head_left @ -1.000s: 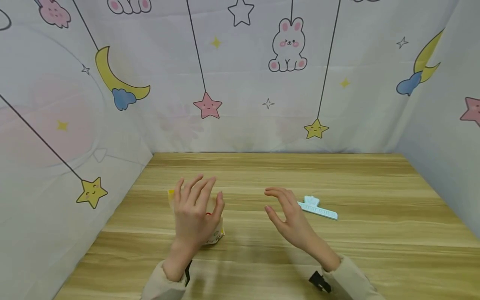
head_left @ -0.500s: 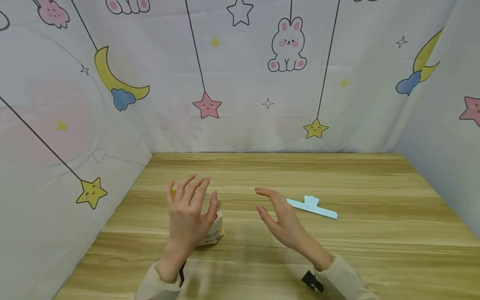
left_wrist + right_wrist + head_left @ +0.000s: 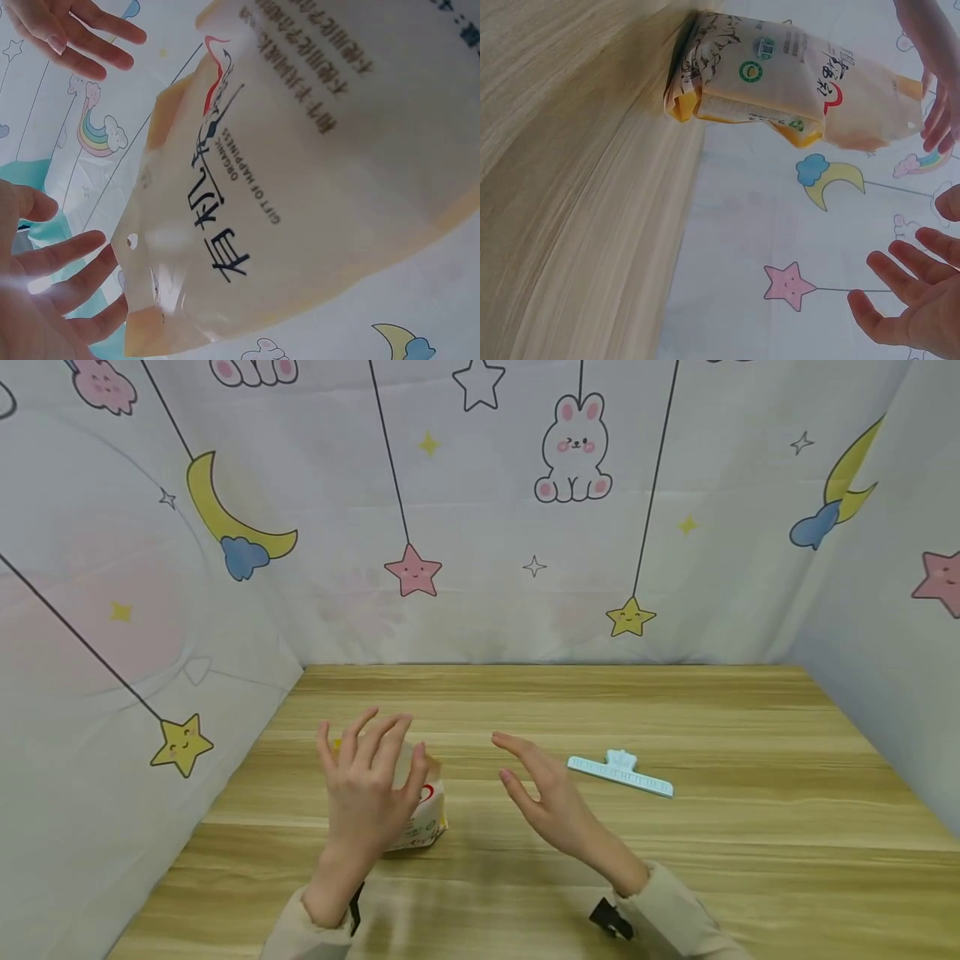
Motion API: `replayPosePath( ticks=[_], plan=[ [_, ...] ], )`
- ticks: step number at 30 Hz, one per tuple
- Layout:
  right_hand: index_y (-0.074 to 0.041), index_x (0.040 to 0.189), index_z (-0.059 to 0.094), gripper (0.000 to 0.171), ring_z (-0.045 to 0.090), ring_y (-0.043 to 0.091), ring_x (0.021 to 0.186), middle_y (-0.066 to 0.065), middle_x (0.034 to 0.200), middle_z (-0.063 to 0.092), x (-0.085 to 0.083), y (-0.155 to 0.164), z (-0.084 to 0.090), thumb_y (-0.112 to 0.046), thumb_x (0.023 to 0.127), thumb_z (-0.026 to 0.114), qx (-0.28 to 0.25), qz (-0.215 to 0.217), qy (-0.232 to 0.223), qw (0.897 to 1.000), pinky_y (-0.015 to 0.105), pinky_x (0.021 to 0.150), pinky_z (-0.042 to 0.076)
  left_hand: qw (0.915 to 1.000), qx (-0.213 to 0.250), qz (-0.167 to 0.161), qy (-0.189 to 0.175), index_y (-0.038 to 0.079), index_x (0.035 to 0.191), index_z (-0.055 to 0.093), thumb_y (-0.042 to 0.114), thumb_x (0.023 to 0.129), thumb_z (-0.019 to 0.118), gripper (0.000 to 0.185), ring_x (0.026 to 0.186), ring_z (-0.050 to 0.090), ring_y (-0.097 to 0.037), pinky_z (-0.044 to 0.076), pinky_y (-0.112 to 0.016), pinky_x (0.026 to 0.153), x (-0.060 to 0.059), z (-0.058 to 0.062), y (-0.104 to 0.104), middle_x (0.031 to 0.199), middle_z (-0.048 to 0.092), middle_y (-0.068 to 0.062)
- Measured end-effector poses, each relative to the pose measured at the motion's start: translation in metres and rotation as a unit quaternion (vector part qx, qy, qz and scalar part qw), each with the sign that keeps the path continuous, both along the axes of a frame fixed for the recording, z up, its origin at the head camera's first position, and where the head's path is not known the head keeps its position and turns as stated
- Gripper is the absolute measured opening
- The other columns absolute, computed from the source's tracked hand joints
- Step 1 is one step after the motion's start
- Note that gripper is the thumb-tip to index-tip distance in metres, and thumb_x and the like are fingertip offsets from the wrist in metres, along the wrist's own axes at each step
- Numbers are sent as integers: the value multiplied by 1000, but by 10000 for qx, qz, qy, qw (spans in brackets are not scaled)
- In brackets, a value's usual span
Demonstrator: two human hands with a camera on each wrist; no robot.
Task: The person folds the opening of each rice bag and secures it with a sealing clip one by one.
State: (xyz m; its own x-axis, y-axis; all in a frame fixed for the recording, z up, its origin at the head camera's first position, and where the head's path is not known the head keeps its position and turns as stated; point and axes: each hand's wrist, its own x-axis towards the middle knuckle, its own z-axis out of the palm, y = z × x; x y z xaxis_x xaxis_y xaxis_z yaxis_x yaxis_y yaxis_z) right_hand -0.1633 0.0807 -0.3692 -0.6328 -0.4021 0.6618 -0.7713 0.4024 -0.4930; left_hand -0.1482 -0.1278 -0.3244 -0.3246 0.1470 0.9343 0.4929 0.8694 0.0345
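Three walls of cartoon-printed cloth [image 3: 480, 485] hem in a wood-grain desk [image 3: 750, 860]. Above it hangs the left hand [image 3: 363, 797], fingers spread wide near the top of a standing bag [image 3: 427, 818]; whether they touch, I can't tell. The right hand [image 3: 553, 803] hovers too, grip wide, between that bag and a pale blue clip [image 3: 621, 774].

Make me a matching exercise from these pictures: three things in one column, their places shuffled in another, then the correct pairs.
1. Cream-and-yellow printed plastic bag
2. Long pale-blue plastic clip
3. Bare right hand

A. Raised between the other two in the head view
B. Lying on the wood-grain table
C. Standing partly hidden behind the left hand

Pairs: 1-C, 2-B, 3-A
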Motion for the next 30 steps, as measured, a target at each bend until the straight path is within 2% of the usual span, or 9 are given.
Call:
replayPosePath(
  ticks=[12, 21, 30],
  plan=[
    [-8, 129, 46, 37, 49, 22, 118, 11, 129, 50, -3, -9, 0, -11, 92, 48, -181, 101, -314, 9993, 38, 96, 42, 10000, -40, 89, 0, 1, 96, 65, 24, 85, 47, 31, 99, 55, -35, 19, -66, 94, 0, 1, -7, 92, 64, -12],
    [-9, 129, 45, 37, 46, 22, 121, 7, 134, 45, -6, -16, 0, -11, 92, 47, -215, 226, -761, 9966, 39, 85, 47, 9999, -28, 129, -91, 2, 99, 64, 26, 86, 47, 33, 102, 53, -35, 16, -67, 95, 2, 1, -12, 95, 64, -12],
    [-12, 131, 42, 39, 49, 22, 118, 6, 135, 44, -6, -25, 0, -13, 93, 45, -259, 373, -995, 9940, 37, 85, 47, 9996, 10, 163, -232, 2, 99, 64, 27, 87, 45, 34, 102, 53, -37, 15, -68, 95, 4, 0, -16, 96, 64, -12]
  ],
)
